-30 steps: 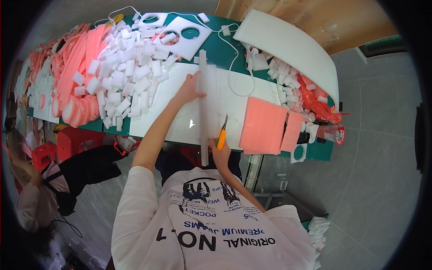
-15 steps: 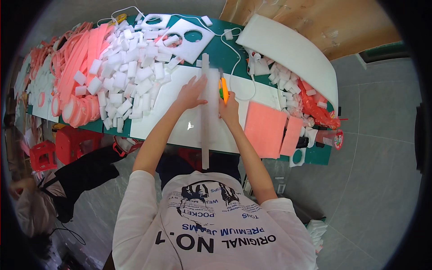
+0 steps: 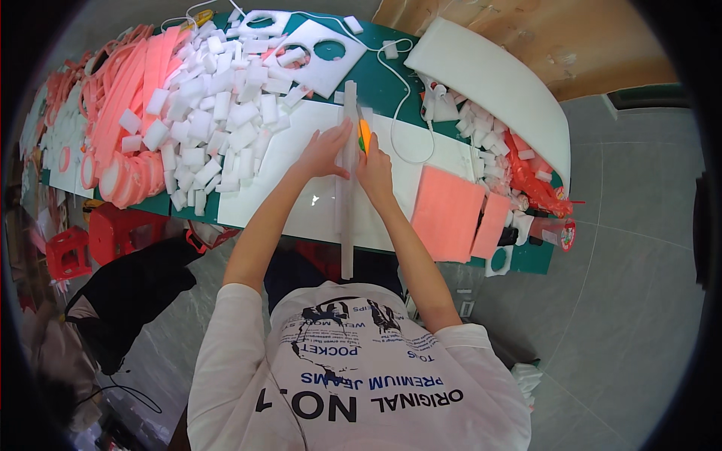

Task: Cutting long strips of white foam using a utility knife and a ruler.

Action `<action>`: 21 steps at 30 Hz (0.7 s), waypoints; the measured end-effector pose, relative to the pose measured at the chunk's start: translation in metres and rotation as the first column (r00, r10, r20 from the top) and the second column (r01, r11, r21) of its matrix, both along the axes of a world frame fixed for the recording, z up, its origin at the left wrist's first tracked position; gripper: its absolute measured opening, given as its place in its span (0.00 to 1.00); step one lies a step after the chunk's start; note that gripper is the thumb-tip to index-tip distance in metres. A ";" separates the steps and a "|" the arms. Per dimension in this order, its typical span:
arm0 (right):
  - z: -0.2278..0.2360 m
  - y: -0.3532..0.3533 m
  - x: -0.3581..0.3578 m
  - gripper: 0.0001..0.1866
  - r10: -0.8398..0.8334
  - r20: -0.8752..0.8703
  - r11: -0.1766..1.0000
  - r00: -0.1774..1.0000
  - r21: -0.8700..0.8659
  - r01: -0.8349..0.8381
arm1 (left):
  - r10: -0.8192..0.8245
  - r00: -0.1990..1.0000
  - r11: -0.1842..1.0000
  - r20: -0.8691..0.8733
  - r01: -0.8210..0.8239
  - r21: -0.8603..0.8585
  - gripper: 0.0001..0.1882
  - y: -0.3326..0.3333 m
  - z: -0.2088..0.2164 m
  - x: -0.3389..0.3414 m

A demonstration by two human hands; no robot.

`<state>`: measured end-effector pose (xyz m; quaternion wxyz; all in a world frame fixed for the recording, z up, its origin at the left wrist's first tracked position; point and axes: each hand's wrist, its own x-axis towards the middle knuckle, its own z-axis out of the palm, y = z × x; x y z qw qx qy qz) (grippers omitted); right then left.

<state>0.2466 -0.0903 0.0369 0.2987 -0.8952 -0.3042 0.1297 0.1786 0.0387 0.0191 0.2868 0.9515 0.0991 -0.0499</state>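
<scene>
A long, narrow, pale straightedge (image 3: 348, 218) runs lengthwise over a white board (image 3: 301, 214), its near end sticking out past the table edge. My left hand (image 3: 325, 152) lies flat with fingers and thumb spread, the fingertips against the left side of the straightedge. My right hand (image 3: 374, 171) is closed round an orange and green utility knife (image 3: 365, 136). The knife's tip points away from me along the right side of the straightedge, and its blade is hard to make out. A pale strip (image 3: 367, 119) shows beside the knife.
White foam blocks (image 3: 199, 124) heap up at the left, beside pink foam strips (image 3: 120, 101). Pink foam sheets (image 3: 447, 210) lie at the right. A white cable (image 3: 395, 124) loops behind a large white foam sheet (image 3: 489, 83). Red stools (image 3: 120, 233) and another person (image 3: 53, 353) are at lower left.
My right hand and the knife have shifted left, close against the straightedge. The whole view has tilted slightly. My left hand still rests at the straightedge.
</scene>
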 end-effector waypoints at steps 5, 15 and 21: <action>0.002 0.005 -0.004 0.26 -0.004 -0.010 1.000 1.000 -0.016 0.004 | -0.030 0.999 0.999 0.042 0.030 0.020 0.59 0.000 -0.005 0.001; 0.011 0.003 0.014 0.26 0.032 -0.080 0.999 0.996 -0.018 -0.034 | 0.005 0.992 1.000 0.124 -0.005 -0.004 0.59 0.001 -0.021 -0.001; 0.008 0.004 0.013 0.25 -0.002 -0.146 1.000 0.989 0.013 0.004 | -0.032 0.996 0.999 0.087 0.031 0.006 0.59 0.003 -0.017 0.004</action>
